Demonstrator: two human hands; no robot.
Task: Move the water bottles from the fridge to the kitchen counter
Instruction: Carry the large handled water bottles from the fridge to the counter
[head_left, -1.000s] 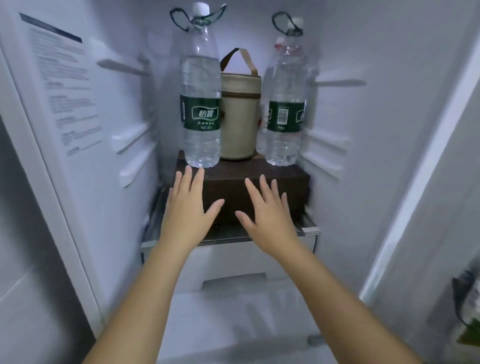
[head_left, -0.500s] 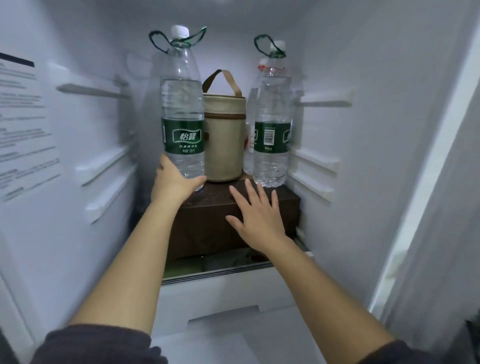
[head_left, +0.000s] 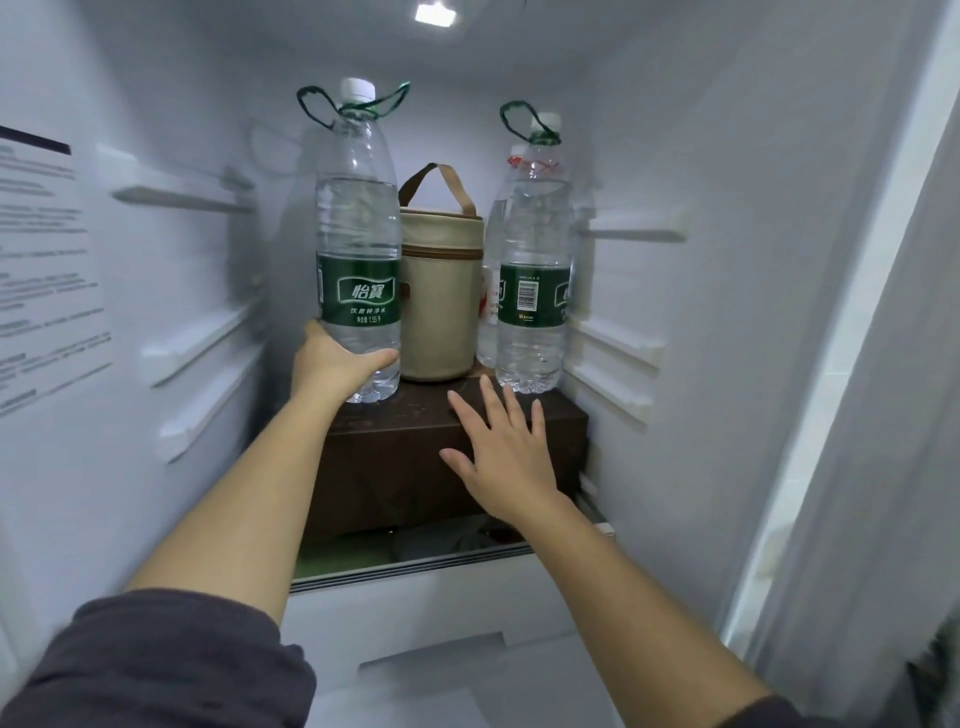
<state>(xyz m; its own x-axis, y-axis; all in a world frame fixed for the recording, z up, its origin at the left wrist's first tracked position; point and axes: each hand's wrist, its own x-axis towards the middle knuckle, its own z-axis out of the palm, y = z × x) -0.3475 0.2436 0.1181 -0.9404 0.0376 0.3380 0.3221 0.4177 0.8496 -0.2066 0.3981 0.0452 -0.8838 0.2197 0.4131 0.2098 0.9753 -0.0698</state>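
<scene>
Left hand (head_left: 332, 366) rose, gripping bottle (head_left: 358, 234).

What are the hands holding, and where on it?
The left hand grips the left water bottle near its base, below the label. The right hand holds nothing.

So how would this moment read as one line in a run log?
left hand: grips left water bottle | right hand: open, just below right water bottle | bottles upright in fridge
</scene>
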